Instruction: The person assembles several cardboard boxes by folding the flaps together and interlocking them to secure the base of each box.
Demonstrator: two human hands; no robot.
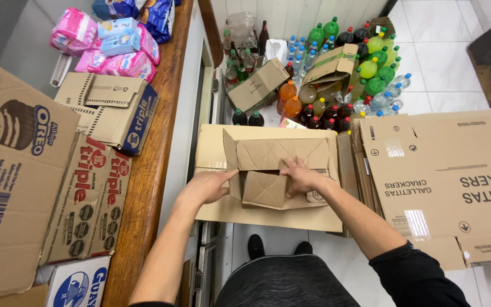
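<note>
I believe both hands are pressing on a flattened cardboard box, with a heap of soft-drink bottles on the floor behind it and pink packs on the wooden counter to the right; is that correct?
Nearly. In the head view the left hand and right hand do press on the flattened cardboard box, with bottles behind it, but the pink packs lie on the wooden counter to the left, not the right.

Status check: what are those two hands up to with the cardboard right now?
Left hand and right hand both flat on a small flattened cardboard box. It lies on a larger cardboard sheet. Bottles crowd the floor beyond.
</note>
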